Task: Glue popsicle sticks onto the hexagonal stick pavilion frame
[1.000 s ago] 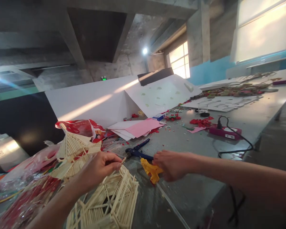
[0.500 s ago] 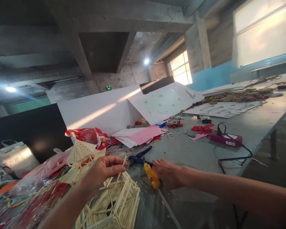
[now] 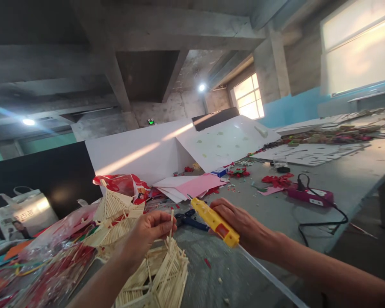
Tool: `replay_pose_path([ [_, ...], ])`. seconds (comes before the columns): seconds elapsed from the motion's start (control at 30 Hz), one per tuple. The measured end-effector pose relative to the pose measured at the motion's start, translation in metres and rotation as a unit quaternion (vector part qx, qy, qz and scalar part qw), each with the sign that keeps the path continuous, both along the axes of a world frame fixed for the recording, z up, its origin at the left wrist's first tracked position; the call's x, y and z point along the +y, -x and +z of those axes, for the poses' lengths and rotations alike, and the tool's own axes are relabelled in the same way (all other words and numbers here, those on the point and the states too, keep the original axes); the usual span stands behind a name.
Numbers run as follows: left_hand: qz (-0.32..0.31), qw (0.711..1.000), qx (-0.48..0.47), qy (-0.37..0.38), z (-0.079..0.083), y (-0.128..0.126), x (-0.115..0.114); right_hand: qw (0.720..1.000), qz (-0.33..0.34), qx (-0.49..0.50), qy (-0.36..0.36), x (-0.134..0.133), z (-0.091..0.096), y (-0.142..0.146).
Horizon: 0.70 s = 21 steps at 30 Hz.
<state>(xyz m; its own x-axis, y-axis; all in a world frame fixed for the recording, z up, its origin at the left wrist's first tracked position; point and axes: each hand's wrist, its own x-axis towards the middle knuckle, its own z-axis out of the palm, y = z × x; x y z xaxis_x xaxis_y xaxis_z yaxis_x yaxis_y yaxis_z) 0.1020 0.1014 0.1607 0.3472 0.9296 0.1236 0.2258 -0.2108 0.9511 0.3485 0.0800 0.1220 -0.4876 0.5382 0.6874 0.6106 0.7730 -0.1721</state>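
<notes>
Between thumb and fingers, my left hand (image 3: 155, 226) pinches a thin wooden stick (image 3: 171, 222), held nearly upright. Just below it stands a frame built of many pale sticks (image 3: 162, 273), partly covered by my left forearm. My right hand (image 3: 240, 218) is wrapped round a yellow glue gun (image 3: 214, 220), its nozzle pointing up and left toward the stick but apart from it. A clear glue stick (image 3: 266, 273) runs out of the gun's back end. Behind the hands lies a dark blue pair of cutters (image 3: 192, 220), partly hidden by the gun.
A stick-built pagoda roof (image 3: 114, 205) stands at left, by plastic-wrapped bundles (image 3: 51, 265) and a white bag (image 3: 28, 211). Pink and white sheets (image 3: 192, 186) lie behind the cutters. At right a purple power strip (image 3: 311, 196) trails a black cable near the table's edge.
My right hand has lifted the glue gun off the tabletop area and turned its nozzle up and left. My left hand still pinches the stick. The view has shifted slightly.
</notes>
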Motion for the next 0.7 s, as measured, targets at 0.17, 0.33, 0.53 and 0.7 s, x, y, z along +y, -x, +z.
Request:
replay_pose_path([
  [0.17, 0.014, 0.999, -0.047, -0.011, -0.003, -0.010, 0.006, 0.999, -0.029, -0.033, 0.005, -0.008, -0.007, 0.007],
  [0.33, 0.018, 0.999, -0.049, -0.002, -0.007, -0.016, 0.007, 0.997, -0.045, -0.057, -0.010, -0.004, -0.012, 0.005],
  [0.53, -0.019, 0.998, -0.067, 0.007, -0.010, -0.021, 0.009, 0.995, -0.063, -0.071, -0.004, -0.006, -0.010, 0.005],
  [0.7, -0.036, 0.995, -0.087, 0.017, -0.011, -0.023, 0.009, 0.994, -0.076, -0.084, -0.009, -0.004, -0.012, 0.004],
])
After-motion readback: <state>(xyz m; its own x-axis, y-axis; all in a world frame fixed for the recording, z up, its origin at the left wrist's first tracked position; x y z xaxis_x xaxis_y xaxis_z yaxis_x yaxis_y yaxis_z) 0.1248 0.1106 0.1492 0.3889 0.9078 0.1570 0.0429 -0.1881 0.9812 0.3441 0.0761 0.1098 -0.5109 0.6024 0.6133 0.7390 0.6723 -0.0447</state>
